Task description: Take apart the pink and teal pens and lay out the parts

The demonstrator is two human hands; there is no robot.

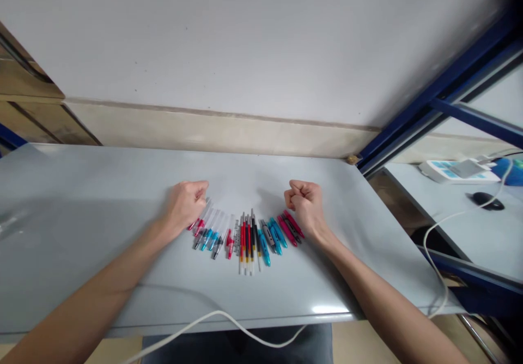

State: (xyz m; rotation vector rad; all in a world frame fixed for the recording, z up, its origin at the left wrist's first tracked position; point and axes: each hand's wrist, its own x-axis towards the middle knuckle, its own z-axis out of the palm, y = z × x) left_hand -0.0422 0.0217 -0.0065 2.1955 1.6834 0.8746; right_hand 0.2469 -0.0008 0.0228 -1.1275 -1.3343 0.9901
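Observation:
Both hands are closed into fists on the grey table. My left hand (188, 203) is at the left end of a fan of pen parts, beside the clear barrels (218, 221) with pink, blue and dark grips. My right hand (304, 200) is at the right end, close to the pink pen pieces (286, 230). Between them lie several red and black refills (247, 238), a red-tipped clear piece (230, 243), and blue and grey pen pieces (264, 248). No object shows in either fist.
A white cable (218, 313) runs across the table's front edge and up at the right. Beyond a blue metal frame (433, 99) are a white device (457, 171) and a black mouse (487, 200). A wall stands behind the table (93, 184).

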